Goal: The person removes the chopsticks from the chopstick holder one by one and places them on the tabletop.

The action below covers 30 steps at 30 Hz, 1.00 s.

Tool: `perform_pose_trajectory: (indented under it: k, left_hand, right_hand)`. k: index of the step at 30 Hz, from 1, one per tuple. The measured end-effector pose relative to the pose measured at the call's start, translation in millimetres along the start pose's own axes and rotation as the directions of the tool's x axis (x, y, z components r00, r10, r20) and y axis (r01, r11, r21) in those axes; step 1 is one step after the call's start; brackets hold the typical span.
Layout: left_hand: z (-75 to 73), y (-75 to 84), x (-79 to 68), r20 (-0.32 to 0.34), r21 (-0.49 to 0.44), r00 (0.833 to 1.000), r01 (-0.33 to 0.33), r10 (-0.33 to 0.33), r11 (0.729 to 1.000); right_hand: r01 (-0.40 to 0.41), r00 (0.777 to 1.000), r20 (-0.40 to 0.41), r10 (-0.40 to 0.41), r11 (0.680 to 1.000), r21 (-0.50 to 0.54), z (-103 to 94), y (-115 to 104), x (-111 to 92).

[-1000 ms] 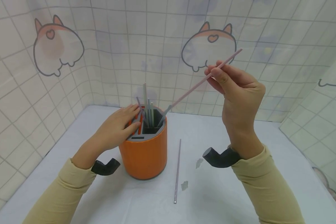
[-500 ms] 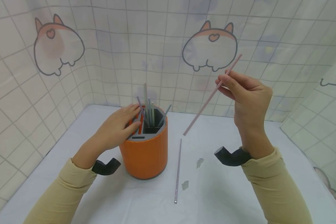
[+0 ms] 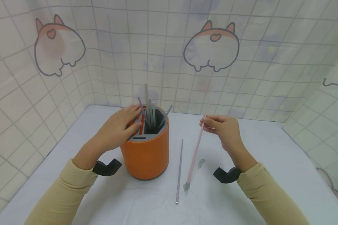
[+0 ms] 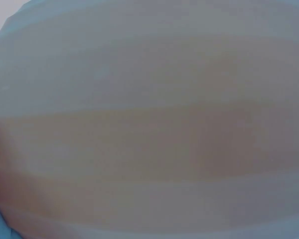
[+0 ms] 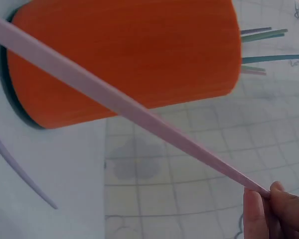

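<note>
One pink stick (image 3: pixel 196 149) is pinched near its upper end between the thumb and fingers of the right hand (image 3: pixel 223 129); it is held at a slant over a white surface (image 3: pixel 242 206), its lower end pointed toward the person, by a small grey patch (image 3: pixel 186 187). Whether that end is touching the surface cannot be told. Just to its left, a thin purple stick (image 3: pixel 179 172) is laid flat. Farther left, a round orange holder (image 3: pixel 146 159) is stood upright, its grey top (image 3: pixel 155 136) divided into slots and a larger compartment, in which several pale sticks (image 3: pixel 146 97) are held at differing angles. The left hand (image 3: pixel 116 128) is rested on the top's left side, fingers extended and thumb spread apart. Both arms are covered by tan sleeves (image 3: pixel 63 190). Behind, a grid-patterned cloth (image 3: pixel 163 40) is printed with cartoon animals (image 3: pixel 211 48), each marked with a heart. The left wrist view is blurred.
</note>
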<state>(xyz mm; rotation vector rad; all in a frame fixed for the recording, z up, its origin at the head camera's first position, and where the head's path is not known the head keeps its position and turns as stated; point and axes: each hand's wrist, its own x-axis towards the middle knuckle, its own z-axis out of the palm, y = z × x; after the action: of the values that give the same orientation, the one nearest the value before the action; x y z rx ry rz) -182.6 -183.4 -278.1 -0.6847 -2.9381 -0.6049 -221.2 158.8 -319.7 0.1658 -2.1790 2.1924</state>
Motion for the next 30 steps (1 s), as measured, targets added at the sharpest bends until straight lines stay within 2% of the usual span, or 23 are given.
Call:
perform_pose_trajectory:
  k: [3, 6, 13, 19, 30]
  left_hand:
    - [0.7, -0.4, 0.2, -0.004, -0.002, 1.000, -0.002, 0.002, 1.000]
    - [1.6, -1.0, 0.2, -0.005, -0.003, 1.000, 0.001, -0.001, 1.000]
    - [1.6, -1.6, -0.1, -0.012, -0.005, 1.000, 0.001, -0.001, 1.000]
    - [1.3, -1.6, -0.9, -0.014, -0.011, 1.000, 0.006, -0.006, 1.000]
    - [0.7, -1.7, -0.9, -0.007, -0.012, 1.000, -0.002, 0.002, 1.000]
  right_hand:
    - [-0.104, 0.994, 0.043, 0.105, 0.994, -0.016, 1.8, 17, -1]
    - [-0.208, 0.975, 0.072, 0.209, 0.978, -0.029, 4.0, 32, -1]
    - [-0.362, 0.928, 0.088, 0.362, 0.932, -0.016, 7.5, 58, -2]
    - [-0.409, 0.908, 0.090, 0.409, 0.912, -0.024, 11.9, 75, 0]
    - [-0.445, 0.893, 0.060, 0.447, 0.895, -0.037, 14.7, 93, 3]
